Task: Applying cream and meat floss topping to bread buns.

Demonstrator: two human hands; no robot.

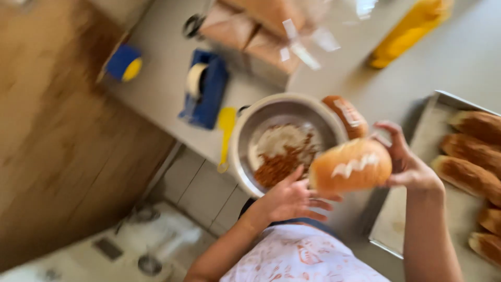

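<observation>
Bun (350, 166), long and golden with a line of white cream piped along its split, sat between my two hands above the counter's (334, 78) near edge, just beside the metal bowl (284, 112). My right hand (407, 164) gripped it at one end, fingers curled around the far side and thumb hidden behind the crust. My left hand (289, 201) was open, fingers spread, palm under the other end and the bowl's near rim; whether it touched the bread I could not tell through the blur.

The bowl held white cream and a brown crumbly topping. As I judged it, doing this well meant keeping the creamed side steady and the grip light, since a soft roll dents easily and the piping smears at a touch. The open palm was well placed to catch falling crumbs.

A second filled bun (345, 115) lay behind the bowl. To the right a metal tray (396, 224) carried a row of plain rolls (472, 175). A yellow spatula (226, 133) and a blue tape dispenser (204, 89) lay toward the counter's left edge.
</observation>
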